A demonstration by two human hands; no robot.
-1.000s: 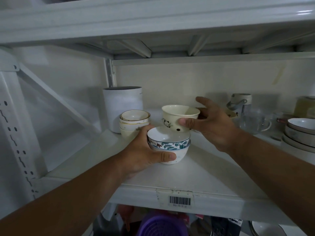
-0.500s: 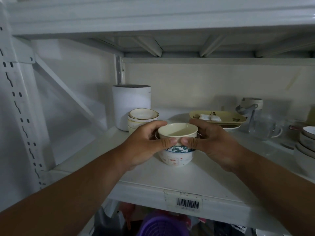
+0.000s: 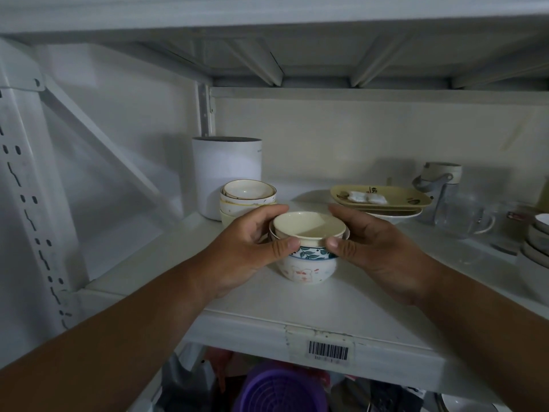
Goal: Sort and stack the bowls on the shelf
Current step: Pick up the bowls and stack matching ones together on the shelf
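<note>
Both grips closed around the cream bowl [image 3: 309,230]: left hand [image 3: 246,251] curled on its left side, right hand [image 3: 371,248] on its right, thumbs pressing the near rim. Seated on top of the leaf-band bowl [image 3: 312,253], itself nested in the bear-print bowl [image 3: 307,270], all three stacked near the front of the shelf [image 3: 341,307]. Behind-left of that stack, another bowl stack [image 3: 248,197] just before a white canister [image 3: 227,171]. Behind-right, a yellow tray [image 3: 383,197]; farther right, a glass mug [image 3: 463,214].
</note>
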